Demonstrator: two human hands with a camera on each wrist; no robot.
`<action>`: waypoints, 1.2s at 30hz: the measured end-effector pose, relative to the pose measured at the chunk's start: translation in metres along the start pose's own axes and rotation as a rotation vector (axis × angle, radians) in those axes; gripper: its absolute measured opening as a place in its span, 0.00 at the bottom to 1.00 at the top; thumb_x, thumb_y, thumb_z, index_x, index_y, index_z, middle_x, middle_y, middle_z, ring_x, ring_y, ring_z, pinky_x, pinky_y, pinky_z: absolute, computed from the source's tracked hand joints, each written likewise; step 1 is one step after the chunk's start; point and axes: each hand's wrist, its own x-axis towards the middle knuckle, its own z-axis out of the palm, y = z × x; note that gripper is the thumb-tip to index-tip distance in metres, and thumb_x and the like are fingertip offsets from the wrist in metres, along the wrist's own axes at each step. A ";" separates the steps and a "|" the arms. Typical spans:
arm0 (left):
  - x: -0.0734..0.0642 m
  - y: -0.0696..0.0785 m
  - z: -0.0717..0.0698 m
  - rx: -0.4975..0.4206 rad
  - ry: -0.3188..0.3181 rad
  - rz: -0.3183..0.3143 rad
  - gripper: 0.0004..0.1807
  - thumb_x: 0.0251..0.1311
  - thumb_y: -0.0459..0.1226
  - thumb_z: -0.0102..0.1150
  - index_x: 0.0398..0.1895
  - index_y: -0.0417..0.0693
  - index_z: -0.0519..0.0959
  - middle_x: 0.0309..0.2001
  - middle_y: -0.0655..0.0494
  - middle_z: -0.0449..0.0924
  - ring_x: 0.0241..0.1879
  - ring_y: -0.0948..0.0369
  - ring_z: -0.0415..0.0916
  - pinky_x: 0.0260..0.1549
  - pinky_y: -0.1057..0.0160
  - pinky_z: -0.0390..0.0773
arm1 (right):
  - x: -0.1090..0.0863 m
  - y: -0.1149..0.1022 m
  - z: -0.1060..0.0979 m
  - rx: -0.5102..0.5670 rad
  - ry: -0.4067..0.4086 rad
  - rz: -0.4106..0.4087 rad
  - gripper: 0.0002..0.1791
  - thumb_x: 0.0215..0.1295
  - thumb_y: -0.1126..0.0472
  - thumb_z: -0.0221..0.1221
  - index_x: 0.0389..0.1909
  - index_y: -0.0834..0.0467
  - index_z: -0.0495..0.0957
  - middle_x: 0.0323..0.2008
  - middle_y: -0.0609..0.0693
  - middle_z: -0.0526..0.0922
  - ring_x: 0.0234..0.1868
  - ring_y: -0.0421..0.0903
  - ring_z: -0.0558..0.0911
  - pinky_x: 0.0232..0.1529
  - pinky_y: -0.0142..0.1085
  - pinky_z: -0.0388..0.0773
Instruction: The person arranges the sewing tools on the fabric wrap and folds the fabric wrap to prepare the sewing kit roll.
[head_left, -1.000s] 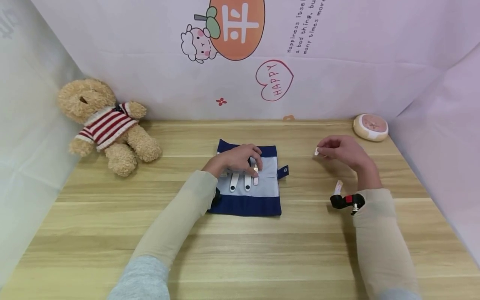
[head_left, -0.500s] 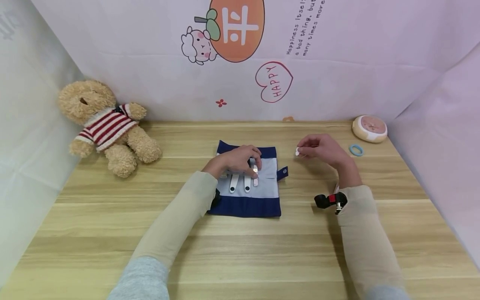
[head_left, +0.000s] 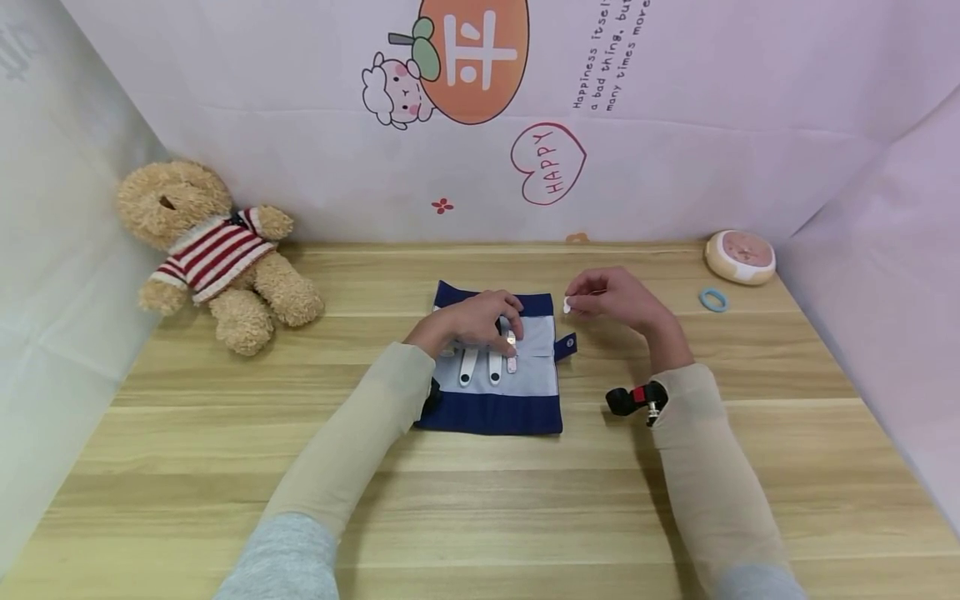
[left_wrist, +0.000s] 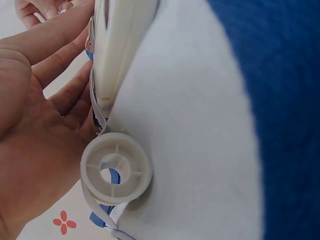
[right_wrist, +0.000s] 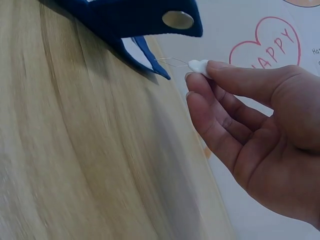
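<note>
An unrolled navy and pale blue cloth sewing pouch [head_left: 487,414] lies mid-table. My left hand [head_left: 474,321] rests over its upper half, fingers loosely bent. Below the palm two white plastic handles [head_left: 468,367] with black dots show, and a small pale pink piece [head_left: 512,364] sits by the thumb. In the left wrist view a white bobbin [left_wrist: 137,170] is tucked under an elastic strip, near that hand. My right hand [head_left: 615,298] pinches a white needle threader [right_wrist: 197,67] between thumb and fingertips. Its thin wire loop points toward the pouch's upper right edge.
A navy strap with a metal snap [head_left: 567,345] sticks out from the pouch's right side. Behind the right hand lie a light blue ring [head_left: 716,309] and a round beige case with a pink top [head_left: 742,254]. A teddy bear [head_left: 217,250] leans at the back left.
The right hand has moved left with the needle threader, up to the pouch's right edge. The blue ring has come into sight behind it. The left hand has stayed in place.
</note>
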 end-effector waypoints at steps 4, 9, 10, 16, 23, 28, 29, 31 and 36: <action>0.000 0.000 0.000 0.007 0.001 0.011 0.09 0.61 0.37 0.72 0.44 0.47 0.86 0.75 0.49 0.61 0.75 0.50 0.54 0.69 0.56 0.61 | 0.003 -0.002 0.004 0.012 -0.015 0.004 0.09 0.71 0.66 0.62 0.46 0.69 0.81 0.38 0.62 0.83 0.38 0.52 0.84 0.42 0.40 0.84; 0.001 0.000 0.000 0.019 0.001 0.002 0.10 0.61 0.38 0.73 0.44 0.48 0.87 0.74 0.50 0.61 0.75 0.50 0.54 0.70 0.55 0.60 | 0.005 -0.004 0.010 0.018 -0.040 0.010 0.09 0.72 0.66 0.61 0.46 0.68 0.81 0.38 0.62 0.83 0.38 0.54 0.84 0.42 0.40 0.84; 0.001 0.000 0.000 0.023 0.003 -0.002 0.10 0.60 0.38 0.73 0.44 0.49 0.87 0.74 0.50 0.61 0.75 0.50 0.54 0.70 0.54 0.59 | 0.006 -0.004 0.011 0.019 -0.045 0.010 0.09 0.72 0.66 0.61 0.46 0.68 0.81 0.38 0.62 0.83 0.38 0.54 0.84 0.43 0.40 0.84; 0.004 -0.001 0.000 0.053 0.012 -0.014 0.10 0.60 0.40 0.73 0.44 0.51 0.87 0.74 0.52 0.62 0.75 0.51 0.53 0.72 0.54 0.56 | 0.012 -0.004 0.019 0.062 -0.090 0.029 0.08 0.71 0.67 0.61 0.46 0.69 0.81 0.39 0.64 0.83 0.38 0.55 0.85 0.43 0.43 0.85; 0.004 -0.002 0.000 0.045 0.007 -0.017 0.10 0.60 0.40 0.73 0.44 0.51 0.87 0.74 0.51 0.62 0.75 0.50 0.52 0.72 0.53 0.55 | 0.016 -0.007 0.026 0.049 -0.131 0.008 0.08 0.71 0.68 0.60 0.46 0.69 0.81 0.39 0.62 0.85 0.38 0.55 0.86 0.43 0.44 0.85; 0.003 -0.001 -0.001 0.038 0.003 -0.014 0.10 0.61 0.40 0.72 0.44 0.50 0.87 0.75 0.51 0.61 0.75 0.50 0.52 0.72 0.53 0.55 | 0.020 -0.009 0.030 0.036 -0.159 -0.011 0.08 0.71 0.69 0.60 0.46 0.70 0.81 0.39 0.63 0.86 0.37 0.54 0.87 0.41 0.43 0.85; 0.002 0.000 -0.001 0.038 0.003 -0.013 0.10 0.61 0.40 0.72 0.44 0.50 0.87 0.75 0.51 0.61 0.75 0.50 0.52 0.72 0.53 0.55 | 0.020 -0.009 0.030 0.032 -0.163 -0.016 0.08 0.71 0.70 0.60 0.46 0.70 0.81 0.39 0.63 0.86 0.36 0.54 0.86 0.41 0.43 0.85; 0.002 0.000 -0.002 0.039 0.003 -0.011 0.10 0.61 0.40 0.72 0.45 0.50 0.87 0.75 0.50 0.61 0.75 0.50 0.52 0.72 0.53 0.56 | 0.021 -0.009 0.032 0.034 -0.171 -0.021 0.07 0.71 0.70 0.60 0.45 0.70 0.81 0.38 0.63 0.86 0.35 0.53 0.86 0.39 0.42 0.85; 0.002 0.000 -0.002 0.034 -0.002 -0.014 0.10 0.61 0.39 0.72 0.44 0.49 0.86 0.75 0.50 0.60 0.75 0.50 0.52 0.72 0.53 0.56 | 0.023 -0.011 0.037 0.039 -0.193 -0.019 0.07 0.71 0.70 0.60 0.45 0.69 0.81 0.37 0.61 0.86 0.34 0.52 0.85 0.39 0.41 0.85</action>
